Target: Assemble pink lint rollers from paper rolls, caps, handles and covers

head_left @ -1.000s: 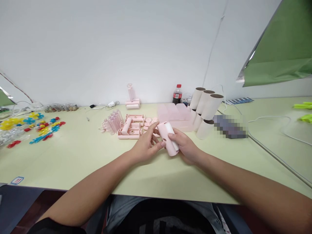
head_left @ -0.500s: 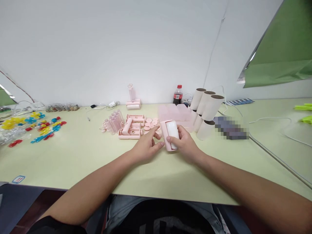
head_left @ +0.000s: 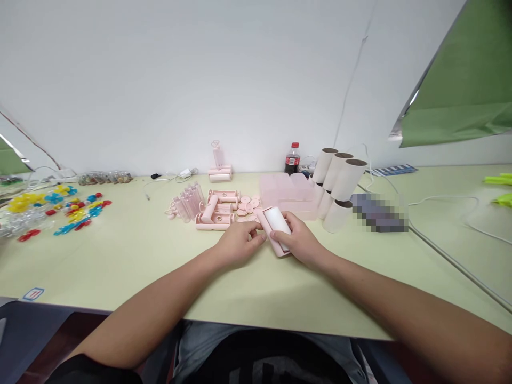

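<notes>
My right hand [head_left: 301, 238] is closed around a pink plastic case [head_left: 269, 234] with a white roll [head_left: 277, 224] set in it. The right thumb lies across the roll, and the case is tilted with its upper end leaning left. Just left of the case is my left hand [head_left: 240, 242], its fingers loosely curled and a gap showing between forefinger and thumb. Its fingertips are at the case's edge; whether they touch it I cannot tell. Behind the left hand lie several pink cases [head_left: 216, 220] and pink discs [head_left: 248, 204].
Clear pink tubes [head_left: 188, 201] stand left of the cases. Translucent pink boxes [head_left: 286, 189] and stacked cardboard tubes [head_left: 344, 178] are behind on the right, with a cola bottle [head_left: 293, 159]. Colourful plastic pieces [head_left: 80, 210] lie far left. A cable [head_left: 448, 253] crosses the right side.
The pink case has turned anticlockwise and come slightly lower, its upper end now nearer my left hand. The left fingers have curled in more and the left hand has dropped slightly.
</notes>
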`<state>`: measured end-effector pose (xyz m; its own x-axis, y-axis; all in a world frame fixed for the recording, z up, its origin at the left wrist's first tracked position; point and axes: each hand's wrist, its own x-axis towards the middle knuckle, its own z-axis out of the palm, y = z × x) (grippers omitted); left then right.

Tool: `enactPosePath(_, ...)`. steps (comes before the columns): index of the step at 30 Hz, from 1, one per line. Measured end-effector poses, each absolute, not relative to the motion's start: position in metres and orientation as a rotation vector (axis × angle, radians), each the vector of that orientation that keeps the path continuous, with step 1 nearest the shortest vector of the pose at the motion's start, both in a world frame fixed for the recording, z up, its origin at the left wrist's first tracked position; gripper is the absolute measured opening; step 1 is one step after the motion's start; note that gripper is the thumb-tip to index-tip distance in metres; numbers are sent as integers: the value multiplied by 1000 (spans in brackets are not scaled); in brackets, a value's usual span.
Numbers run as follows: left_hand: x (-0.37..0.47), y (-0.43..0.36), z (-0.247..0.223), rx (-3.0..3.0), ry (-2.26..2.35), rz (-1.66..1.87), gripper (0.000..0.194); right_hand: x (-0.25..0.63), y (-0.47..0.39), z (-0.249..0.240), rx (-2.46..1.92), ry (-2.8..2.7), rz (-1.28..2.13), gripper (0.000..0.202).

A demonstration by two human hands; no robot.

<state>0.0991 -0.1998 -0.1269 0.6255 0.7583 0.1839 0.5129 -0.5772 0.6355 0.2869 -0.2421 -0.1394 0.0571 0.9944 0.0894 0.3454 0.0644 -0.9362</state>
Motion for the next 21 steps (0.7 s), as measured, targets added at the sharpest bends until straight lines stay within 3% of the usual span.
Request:
enactPosePath(15, 97, -202, -131, 2382, 954, 367, 28, 312, -238, -122, -1520, -1988, 586, 35)
enactPosePath(21, 97, -201, -133, 2377, 1010, 366, 26, 327, -233, -120, -1608, -2118, 662, 35)
